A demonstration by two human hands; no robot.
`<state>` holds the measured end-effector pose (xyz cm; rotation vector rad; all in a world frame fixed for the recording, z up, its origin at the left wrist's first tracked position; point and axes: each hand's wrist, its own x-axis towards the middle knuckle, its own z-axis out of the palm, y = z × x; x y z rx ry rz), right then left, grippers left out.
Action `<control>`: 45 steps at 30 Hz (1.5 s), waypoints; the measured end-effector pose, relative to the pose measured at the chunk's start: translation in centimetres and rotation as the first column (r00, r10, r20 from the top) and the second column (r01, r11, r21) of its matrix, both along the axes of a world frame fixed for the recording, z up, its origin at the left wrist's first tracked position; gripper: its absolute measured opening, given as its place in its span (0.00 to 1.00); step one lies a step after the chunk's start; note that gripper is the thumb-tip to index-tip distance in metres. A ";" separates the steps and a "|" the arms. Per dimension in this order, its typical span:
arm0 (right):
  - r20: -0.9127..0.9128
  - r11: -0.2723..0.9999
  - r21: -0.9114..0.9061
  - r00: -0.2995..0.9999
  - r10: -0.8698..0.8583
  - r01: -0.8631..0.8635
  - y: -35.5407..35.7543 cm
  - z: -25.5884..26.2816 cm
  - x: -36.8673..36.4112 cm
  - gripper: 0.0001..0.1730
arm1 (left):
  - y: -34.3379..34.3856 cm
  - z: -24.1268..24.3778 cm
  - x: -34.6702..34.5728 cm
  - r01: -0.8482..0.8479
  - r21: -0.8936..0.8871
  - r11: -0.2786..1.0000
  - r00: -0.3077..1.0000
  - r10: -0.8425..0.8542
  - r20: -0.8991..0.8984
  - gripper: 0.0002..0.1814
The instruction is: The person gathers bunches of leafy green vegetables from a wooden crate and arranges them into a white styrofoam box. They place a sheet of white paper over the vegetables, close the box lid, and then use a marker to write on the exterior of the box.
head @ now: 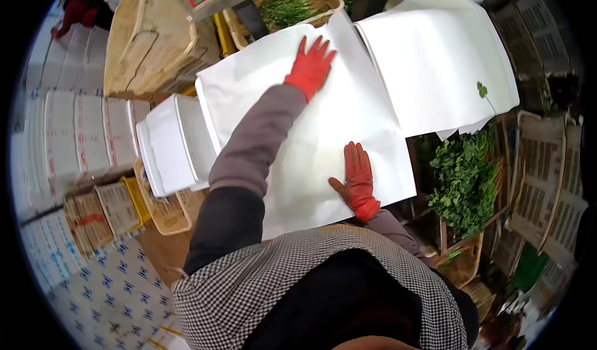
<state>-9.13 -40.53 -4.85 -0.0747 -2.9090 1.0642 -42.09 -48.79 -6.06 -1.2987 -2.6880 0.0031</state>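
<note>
A large white sheet (298, 173), seemingly paper, is spread out before me with slight creases. My left hand (310, 68), in a red rubber glove, rests on its far part with the fingers spread. Nearer my body, my right hand (359, 182) lies flat on the sheet's right side, gloved too, thumb held away from the straight fingers. Neither hand holds anything. What supports the sheet is hidden. To the right is a stack of white sheets (433, 65), with a small green leaf sprig (482, 90) on top.
Leafy green bunches (466, 182) fill a crate at right. More greens lie in a plastic crate (338, 0) beyond the sheet. White foam boxes (163, 145) and a tall yellowish crate (154, 37) stand left. A person (86, 12) bends at far left.
</note>
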 end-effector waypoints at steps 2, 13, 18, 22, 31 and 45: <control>0.006 0.999 -0.020 0.999 -0.035 0.035 0.1 0.6 -0.8 0.53 | 1.1 -1.5 -4.1 -0.073 -0.170 0.983 0.996 0.064 -0.059 0.24; 0.113 0.939 -0.145 0.948 -0.297 0.312 -0.5 -0.1 -1.9 0.39 | 2.0 -4.0 -5.6 -0.250 -0.273 0.929 0.965 0.263 0.009 0.30; 0.193 0.924 -0.284 0.959 -0.208 0.258 -0.4 -0.7 -1.7 0.36 | 1.3 -5.9 -6.5 -0.244 -0.499 0.832 0.970 0.198 -0.145 0.30; 0.389 0.809 -0.479 0.909 -0.152 0.340 1.2 -1.8 -2.5 0.36 | 4.1 -3.8 -5.9 -0.145 -0.686 0.713 0.979 0.204 0.005 0.31; 0.294 0.679 -0.589 0.899 -0.325 0.439 0.6 -5.0 -2.6 0.28 | 2.7 -0.8 -2.0 -0.164 -0.358 0.919 0.986 0.160 -0.043 0.32; -0.008 0.964 -0.244 0.994 -0.108 0.103 0.4 -2.5 -10.5 0.43 | 1.1 -1.5 5.2 -0.077 -0.461 0.884 0.988 0.128 0.081 0.44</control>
